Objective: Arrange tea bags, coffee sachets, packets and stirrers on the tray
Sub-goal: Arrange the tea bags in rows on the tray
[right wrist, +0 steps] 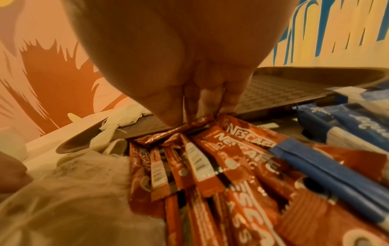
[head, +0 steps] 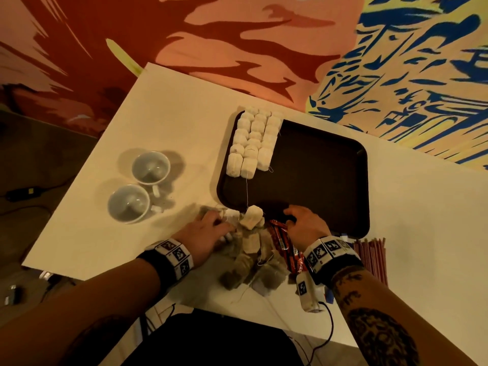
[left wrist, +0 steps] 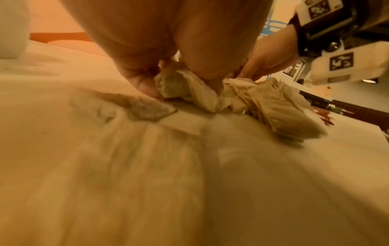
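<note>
Pinching with thumb and fingertips, our right hand (head: 306, 225) holds the end of one red coffee sachet (right wrist: 189, 126) at the top of the fanned pile of coffee sachets (right wrist: 212, 166), right against the near rim of the dark tray (head: 330, 180). Our left hand (head: 211, 231) is curled down into the loose heap of tea bags (head: 250, 254) on the white table (head: 171, 114), its fingers (left wrist: 147, 86) bunching one crumpled tea bag (left wrist: 183, 88) between them. Both wrists are bent low over the table, palms down, knuckles toward the tray, the two hands close together with the heap between them. One tea bag (head: 253, 215) sits propped on the tray's near edge, its string running up toward the rows of tea bags (head: 253, 143) lined along the tray's left side. Blue packets (right wrist: 328, 159) lie beside the sachets on the right, partly across them, and red stirrers (head: 372, 257) lie on the table just right of our right wrist. Two white cups (head: 140, 186) stand on the table left of the tray.
</note>
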Available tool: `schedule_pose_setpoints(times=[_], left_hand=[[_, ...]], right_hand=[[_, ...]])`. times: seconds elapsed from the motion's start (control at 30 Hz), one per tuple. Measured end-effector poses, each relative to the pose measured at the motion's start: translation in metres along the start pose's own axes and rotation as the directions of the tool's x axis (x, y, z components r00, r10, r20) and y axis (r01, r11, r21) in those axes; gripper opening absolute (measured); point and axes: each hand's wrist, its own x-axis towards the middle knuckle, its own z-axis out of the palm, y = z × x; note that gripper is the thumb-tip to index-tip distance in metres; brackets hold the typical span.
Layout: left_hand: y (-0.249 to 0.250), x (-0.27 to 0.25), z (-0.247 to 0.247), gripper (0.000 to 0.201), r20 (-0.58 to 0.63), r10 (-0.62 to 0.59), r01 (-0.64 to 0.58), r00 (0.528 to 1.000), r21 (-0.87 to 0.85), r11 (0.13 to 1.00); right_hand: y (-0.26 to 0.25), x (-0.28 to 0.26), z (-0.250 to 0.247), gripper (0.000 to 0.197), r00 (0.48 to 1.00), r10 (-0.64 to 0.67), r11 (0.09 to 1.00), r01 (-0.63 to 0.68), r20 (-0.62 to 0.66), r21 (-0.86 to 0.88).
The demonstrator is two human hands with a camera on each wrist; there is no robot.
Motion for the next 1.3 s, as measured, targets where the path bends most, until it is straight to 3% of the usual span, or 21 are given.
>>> schedule_pose_setpoints(times=[0.13, 0.23, 0.47, 0.53, 0.6, 0.73, 0.8, 0.93, 1.0, 1.07, 1.13, 1.23, 1.3], left_hand=[[0.003, 0.003, -0.018, 0.037, 0.006, 0.001, -0.001, 1.000, -0.101, 0.995], [0.002, 0.002, -0.031, 0.033, -0.075, -0.011, -0.007, 0.997, -0.240, 0.971], [0.002, -0.004, -0.055, 0.019, -0.187, -0.147, 0.048, 0.971, -0.449, 0.892], [0.000, -0.004, -0.059, 0.025, -0.224, -0.212, 0.039, 0.951, -0.594, 0.804], [0.003, -0.001, -0.063, 0.029, -0.260, -0.305, 0.004, 0.916, -0.756, 0.655], [0.016, -0.003, -0.079, 0.032, -0.163, -0.529, 0.033, 0.833, -0.939, 0.342], [0.020, -0.003, -0.087, 0.035, -0.082, -0.531, 0.000, 0.844, -0.988, 0.152], [0.028, -0.001, -0.099, 0.029, -0.011, -0.409, -0.048, 0.912, -0.996, -0.080], [0.034, 0.001, -0.104, 0.025, 0.006, -0.300, -0.067, 0.954, -0.970, -0.232], [0.038, 0.002, -0.107, 0.029, 0.023, -0.221, -0.048, 0.975, -0.949, -0.310], [0.046, 0.001, -0.113, 0.038, 0.036, -0.232, -0.048, 0.972, -0.937, -0.347], [0.054, 0.005, -0.112, 0.032, -0.021, -0.405, -0.137, 0.914, -0.956, -0.260], [0.051, 0.006, -0.109, 0.026, -0.003, -0.441, -0.136, 0.898, -0.953, -0.272]], right_hand=[[0.002, 0.000, 0.000, 0.039, 1.000, -0.002, 1.000, 0.001, 0.022, 0.015], [0.003, 0.001, -0.001, 0.039, 1.000, -0.003, 1.000, 0.003, 0.026, 0.020], [0.003, 0.000, 0.001, 0.039, 1.000, -0.002, 1.000, 0.001, 0.027, 0.027], [0.004, 0.002, 0.000, 0.040, 1.000, -0.013, 1.000, 0.013, 0.028, 0.019], [0.006, 0.003, -0.001, 0.040, 1.000, -0.001, 1.000, 0.001, 0.030, 0.023], [0.005, 0.007, -0.007, 0.038, 0.999, 0.012, 0.997, -0.015, 0.042, 0.073], [-0.001, 0.007, -0.013, 0.037, 0.999, -0.026, 0.993, 0.021, 0.045, 0.112], [-0.035, -0.005, -0.032, 0.032, 0.977, -0.211, 0.961, 0.215, -0.041, 0.174], [-0.059, -0.018, -0.039, 0.032, 0.939, -0.343, 0.874, 0.331, -0.030, 0.355], [-0.082, -0.032, -0.042, 0.041, 0.901, -0.431, 0.692, 0.295, 0.049, 0.659], [-0.098, -0.038, -0.039, 0.047, 0.867, -0.485, 0.561, 0.208, 0.115, 0.801], [-0.113, -0.040, -0.032, 0.028, 0.850, -0.510, 0.584, 0.232, 0.129, 0.778], [-0.115, -0.036, -0.031, 0.024, 0.872, -0.473, 0.642, 0.242, 0.128, 0.727]])
